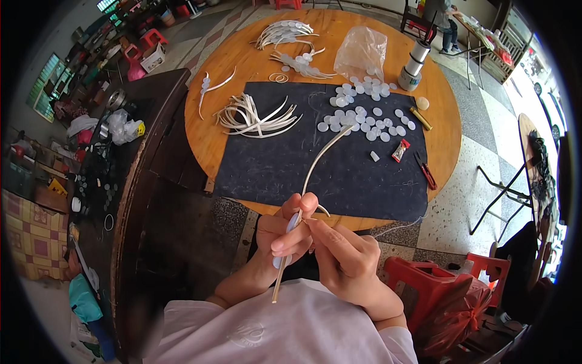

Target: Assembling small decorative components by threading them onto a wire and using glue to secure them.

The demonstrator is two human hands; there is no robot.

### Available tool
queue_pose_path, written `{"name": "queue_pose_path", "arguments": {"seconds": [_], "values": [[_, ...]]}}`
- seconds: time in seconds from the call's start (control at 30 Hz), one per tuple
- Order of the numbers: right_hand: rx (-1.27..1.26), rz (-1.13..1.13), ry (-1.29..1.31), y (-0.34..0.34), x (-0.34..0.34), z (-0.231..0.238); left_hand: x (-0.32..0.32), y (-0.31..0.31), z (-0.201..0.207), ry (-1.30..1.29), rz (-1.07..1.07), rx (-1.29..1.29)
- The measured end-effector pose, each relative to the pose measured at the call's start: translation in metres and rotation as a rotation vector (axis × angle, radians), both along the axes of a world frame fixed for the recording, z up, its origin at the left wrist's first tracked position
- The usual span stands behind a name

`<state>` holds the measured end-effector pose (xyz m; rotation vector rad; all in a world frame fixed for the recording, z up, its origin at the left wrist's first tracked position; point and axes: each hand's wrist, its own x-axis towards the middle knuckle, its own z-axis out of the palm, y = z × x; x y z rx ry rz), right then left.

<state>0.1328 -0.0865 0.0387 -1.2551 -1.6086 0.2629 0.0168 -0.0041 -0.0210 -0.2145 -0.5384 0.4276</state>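
Note:
A long, thin cream strip (322, 153) runs through my left hand (280, 233), whose fingers are closed around it. Its far end curves up over the black mat, and its lower end hangs above my shirt. Translucent white discs (293, 221) sit along the held part, some partly covered by my fingers. A short curved strip end (324, 210) pokes out beside my left fingertips. My right hand (347, 258) is closed in a pinch, its fingertips meeting the strip next to my left fingers. Exactly what lies between those right fingertips is mostly hidden.
On the round wooden table (206, 145), a black mat (267, 173) bears loose strips (257, 118), many white discs (364, 121), red-handled snips (426, 171), a red wrapper (400, 150) and a brass-coloured tube (421, 118). Behind are strip-and-disc bundles (285, 33), a plastic bag (362, 51) and a metal cylinder (414, 67).

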Motion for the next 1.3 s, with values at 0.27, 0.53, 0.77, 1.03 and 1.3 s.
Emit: {"name": "queue_pose_path", "arguments": {"seconds": [0.27,0.53,0.77,1.03,1.3], "values": [[-0.08,0.034,-0.017,-0.001,0.007,0.009,0.006,0.004,-0.005,-0.035,-0.003,0.061],[-0.129,0.065,0.122,0.001,0.012,-0.002,-0.004,0.01,0.005,0.241,0.166,0.42],[-0.09,0.127,0.327,0.003,0.008,-0.026,-0.008,0.005,0.018,0.556,0.41,0.735],[0.014,0.168,0.404,0.009,0.01,-0.043,-0.005,0.003,0.016,0.654,0.425,0.795],[0.069,0.227,0.393,0.015,0.013,-0.049,-0.008,0.004,0.024,0.738,0.405,0.808]]}}
